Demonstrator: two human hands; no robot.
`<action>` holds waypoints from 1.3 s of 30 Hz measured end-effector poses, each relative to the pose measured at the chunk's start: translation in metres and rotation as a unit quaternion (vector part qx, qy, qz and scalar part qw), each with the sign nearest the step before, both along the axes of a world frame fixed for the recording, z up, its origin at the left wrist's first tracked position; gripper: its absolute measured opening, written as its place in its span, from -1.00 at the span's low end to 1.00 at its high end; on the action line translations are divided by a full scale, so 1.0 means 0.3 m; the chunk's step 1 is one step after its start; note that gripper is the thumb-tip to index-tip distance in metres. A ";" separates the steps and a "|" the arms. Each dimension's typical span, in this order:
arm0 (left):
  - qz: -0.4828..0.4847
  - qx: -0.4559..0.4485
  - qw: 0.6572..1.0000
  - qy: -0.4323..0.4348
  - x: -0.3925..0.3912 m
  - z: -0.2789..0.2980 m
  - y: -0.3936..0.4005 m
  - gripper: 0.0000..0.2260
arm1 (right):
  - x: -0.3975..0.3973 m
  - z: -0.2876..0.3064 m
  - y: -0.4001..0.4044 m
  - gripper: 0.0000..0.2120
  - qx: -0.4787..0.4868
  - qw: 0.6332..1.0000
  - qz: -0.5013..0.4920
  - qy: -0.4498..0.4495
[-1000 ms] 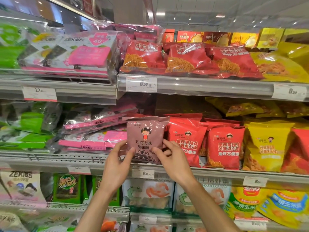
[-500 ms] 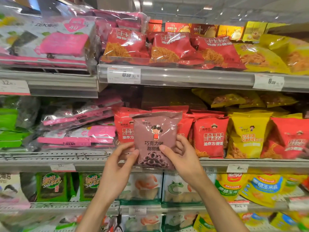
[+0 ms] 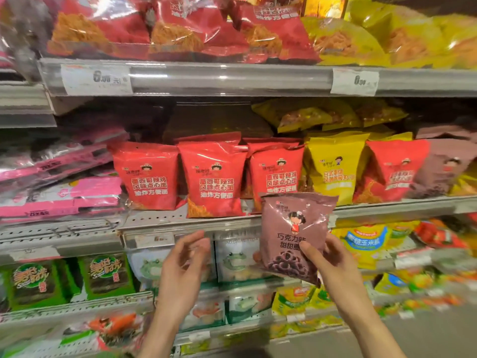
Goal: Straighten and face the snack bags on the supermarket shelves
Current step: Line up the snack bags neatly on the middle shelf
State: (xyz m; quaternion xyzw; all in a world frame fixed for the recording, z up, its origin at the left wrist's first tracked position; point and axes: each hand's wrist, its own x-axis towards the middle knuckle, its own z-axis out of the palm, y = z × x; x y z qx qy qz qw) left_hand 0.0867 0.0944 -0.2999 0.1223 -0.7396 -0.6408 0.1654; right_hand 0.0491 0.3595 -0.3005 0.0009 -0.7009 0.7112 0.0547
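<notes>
Before the shelf, right hand (image 3: 333, 264) pinching brown bag (image 3: 291, 236), left hand (image 3: 184, 257) loosely curled

Bright, even store light; glare on foil bags; edges smeared with motion blur.

Grey metal shelves (image 3: 232, 78) with paper price tags (image 3: 96, 79) run across; dark floor (image 3: 426, 332) shows near right.

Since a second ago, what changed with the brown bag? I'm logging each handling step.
The left hand let go of the brown bag and now hangs free beside it. The right hand alone carried the bag off the shelf front, rightward and lower. The red bags stayed standing on the shelf.
</notes>
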 end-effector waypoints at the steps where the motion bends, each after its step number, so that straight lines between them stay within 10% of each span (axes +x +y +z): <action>1: -0.002 -0.001 1.000 -0.004 -0.005 0.000 0.029 -0.86 | 0.002 -0.005 0.039 -0.74 -0.002 1.000 -0.010 -0.002; 27: -0.054 -0.011 0.998 0.034 -0.269 0.100 1.139 -0.86 | -0.157 0.032 1.220 -0.90 -0.044 0.995 -0.080 -0.043; 32: -0.100 0.018 0.994 0.047 -0.370 0.114 1.217 -0.79 | -0.177 0.064 1.292 -0.38 -0.011 0.995 -0.087 -0.045; 36: -0.133 0.015 0.988 0.073 -0.443 0.095 1.278 -0.78 | -0.199 0.054 1.354 -0.83 -0.044 0.991 -0.123 -0.036; 39: -0.145 0.021 0.987 0.065 -0.473 0.073 1.323 -0.82 | -0.209 0.043 1.392 -0.81 -0.040 0.990 -0.131 -0.040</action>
